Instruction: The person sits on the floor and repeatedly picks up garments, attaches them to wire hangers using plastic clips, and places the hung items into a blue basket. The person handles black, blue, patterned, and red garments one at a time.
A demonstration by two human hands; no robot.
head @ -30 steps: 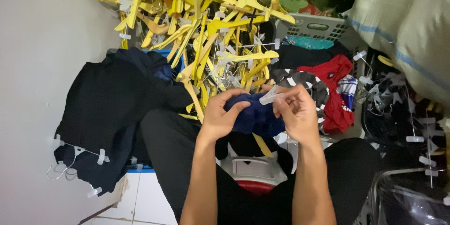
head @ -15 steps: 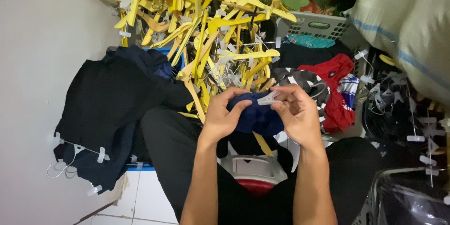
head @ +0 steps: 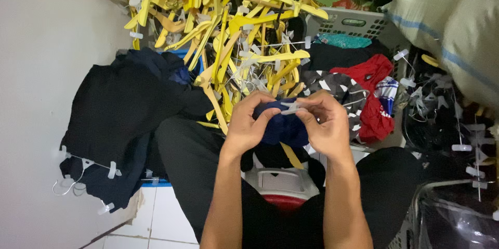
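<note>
Left hand (head: 248, 124) and right hand (head: 325, 127) both clamped on navy garment (head: 283, 128), held above lap. Right fingertips pinching white hanger clip (head: 292, 107) at garment's top edge (hanger body hidden). Heap of yellow hangers (head: 228, 25) just beyond. Black clothes pile (head: 119, 119) left; red garment (head: 371, 96) right, beside grey basket (head: 353, 23).

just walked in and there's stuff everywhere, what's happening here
A seated person holds a small dark navy cloth garment in front of them with both hands. The left hand grips its left side, and the right hand pinches a small white plastic clip at its top edge. Ahead lies a heap of yellow plastic hangers, with a pile of black clothes to the left and a red garment beside a grey plastic basket to the right.
</note>
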